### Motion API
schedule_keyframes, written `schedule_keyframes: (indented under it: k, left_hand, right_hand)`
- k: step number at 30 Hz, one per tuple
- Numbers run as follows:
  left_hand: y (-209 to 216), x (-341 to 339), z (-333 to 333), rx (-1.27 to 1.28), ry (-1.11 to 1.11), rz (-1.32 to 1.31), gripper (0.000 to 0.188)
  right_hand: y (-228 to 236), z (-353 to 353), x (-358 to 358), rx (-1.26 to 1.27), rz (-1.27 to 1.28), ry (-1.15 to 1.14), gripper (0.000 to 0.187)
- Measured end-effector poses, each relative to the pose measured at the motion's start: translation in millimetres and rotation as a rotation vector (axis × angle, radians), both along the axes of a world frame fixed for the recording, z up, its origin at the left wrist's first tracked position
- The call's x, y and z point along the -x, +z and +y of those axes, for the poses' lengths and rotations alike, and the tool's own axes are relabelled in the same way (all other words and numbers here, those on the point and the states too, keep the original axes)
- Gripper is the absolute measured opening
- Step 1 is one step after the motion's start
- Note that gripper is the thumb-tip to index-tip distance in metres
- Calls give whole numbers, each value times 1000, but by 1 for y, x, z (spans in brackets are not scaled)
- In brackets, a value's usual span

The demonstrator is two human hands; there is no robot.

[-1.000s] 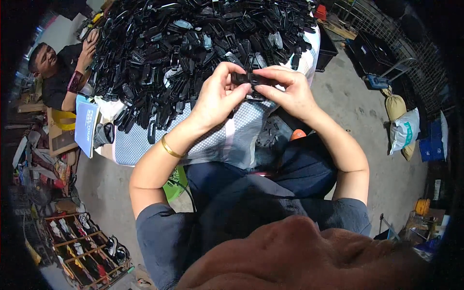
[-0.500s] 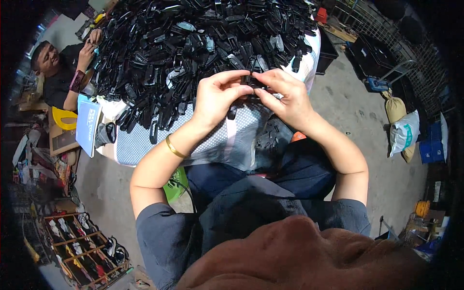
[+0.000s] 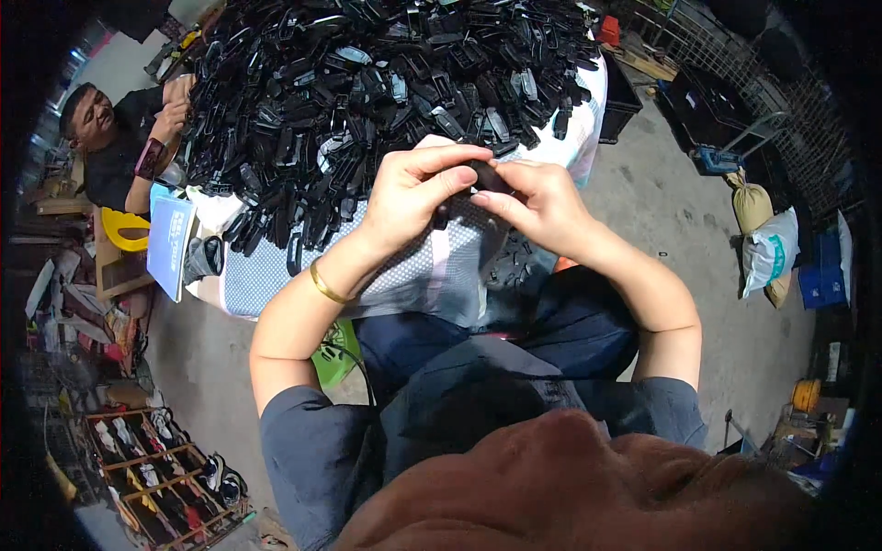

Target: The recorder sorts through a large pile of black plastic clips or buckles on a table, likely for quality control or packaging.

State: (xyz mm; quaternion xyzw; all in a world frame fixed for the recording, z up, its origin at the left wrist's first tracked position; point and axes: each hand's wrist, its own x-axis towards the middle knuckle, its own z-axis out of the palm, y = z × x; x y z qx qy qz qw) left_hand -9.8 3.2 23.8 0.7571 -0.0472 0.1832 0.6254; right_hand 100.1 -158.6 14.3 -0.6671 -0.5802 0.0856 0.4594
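We have a small black plastic part [image 3: 481, 174] pinched between our two hands, raised just above the near edge of the cloth-covered counter [image 3: 255, 281]. The left hand [image 3: 409, 197] grips it from its side between thumb and fingers, and the right hand [image 3: 544, 204] closes on it from the other; the fingertips nearly meet over it and hide much of its shape, so we cannot tell how its details sit. Beyond our hands spreads a big heap of black parts [image 3: 358, 110], and one dark piece [image 3: 441, 218] lies on the cloth just below the left hand.

To handle the part well, we would best let one hand steady it while the other does the fine work, with both thumbs toward us for control. Pressure should be light and even, since a slim plastic piece could slip or twist if squeezed at one corner. Holding it low over the cloth seems wise, because a dropped piece could bounce into the heap and be hard to tell apart.
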Motion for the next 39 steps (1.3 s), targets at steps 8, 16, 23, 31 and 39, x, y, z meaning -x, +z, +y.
schedule_keyframes:
  k: [8, 16, 23, 31, 39]
  left_hand:
    - [-1, -2, -9, 9, -71, 123, 25]
    - [-19, -4, -37, -607, -348, -80, 37]
    - [-15, -4, -24, -477, -59, 44, 25]
    - [-11, -12, -10, 310, -7, 243, 30]
    - [-5, -7, -3, 766, -447, 666, 45]
  right_hand:
    - [17, -13, -33, 194, -121, 197, 32]
    - [-17, -13, -113, 274, -337, -720, 27]
    - [-14, -22, -122, 358, -161, -655, 30]
    - [1, -33, -114, 443, -293, -508, 36]
    - [28, -19, -14, -40, -403, 202, 24]
